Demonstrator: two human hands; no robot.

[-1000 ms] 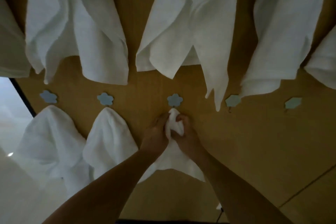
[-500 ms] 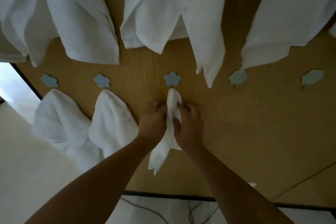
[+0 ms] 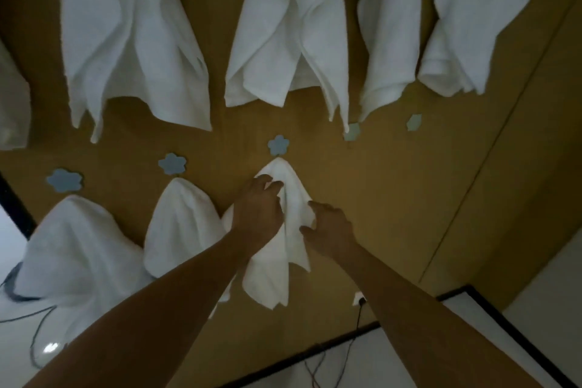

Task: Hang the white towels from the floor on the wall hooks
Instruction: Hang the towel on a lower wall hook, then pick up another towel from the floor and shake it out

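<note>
Left hand [image 3: 259, 211]: fingers curled into cloth, gripping white towel [image 3: 277, 249]. Right hand [image 3: 327, 227]: fingers spread, relaxed, tips touching towel's edge. Towel hangs from flower hook [image 3: 278, 145] just beyond fingertips, peak bunched, corners drooping below wrists. Judged soft, light, limp (slips off easily); take hold near peak. Free hooks [image 3: 351, 132] further right.

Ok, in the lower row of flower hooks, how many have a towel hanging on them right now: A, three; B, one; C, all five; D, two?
A: the leftmost towel, the second towel and the third towel, which both hands touch, hang below flower hooks, while the two hooks to the right are bare.
</note>
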